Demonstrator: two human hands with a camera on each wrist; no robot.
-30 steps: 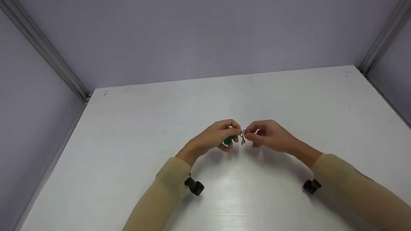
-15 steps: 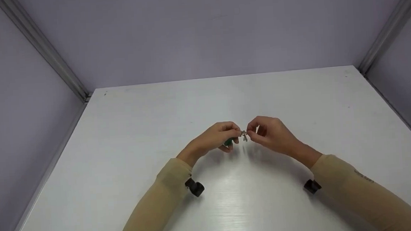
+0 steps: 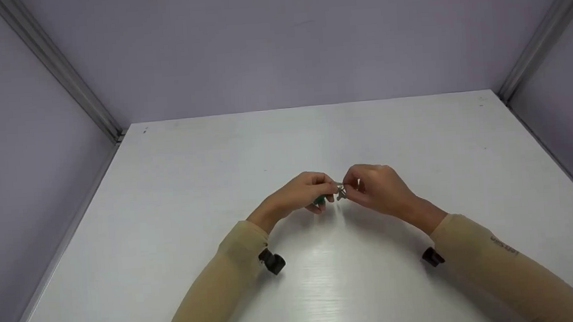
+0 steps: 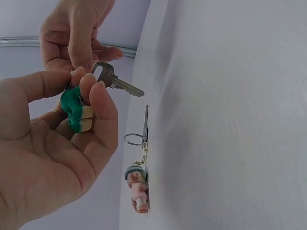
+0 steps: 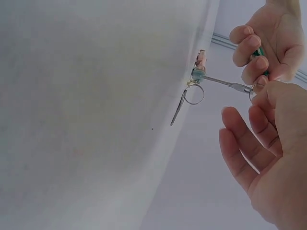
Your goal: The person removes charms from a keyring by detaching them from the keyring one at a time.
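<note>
Pinching the light, stiff key (image 4: 112,79) at frame centre, the right hand (image 3: 378,190) grips its bow while the left hand (image 3: 301,194) holds the green charm (image 4: 73,106).

Green and cream charm (image 4: 74,109) noted beside a silver key (image 4: 113,80). Bench (image 3: 324,288) recorded as white, walls (image 3: 279,42) as pale lilac, sleeves (image 3: 215,290) as tan, wrist mounts (image 3: 272,261) as black.

Shiny metal key (image 4: 115,81), glossy green plastic charm (image 4: 73,106), smooth glossy white table (image 3: 324,288), matt cloth sleeves (image 3: 224,284)
</note>
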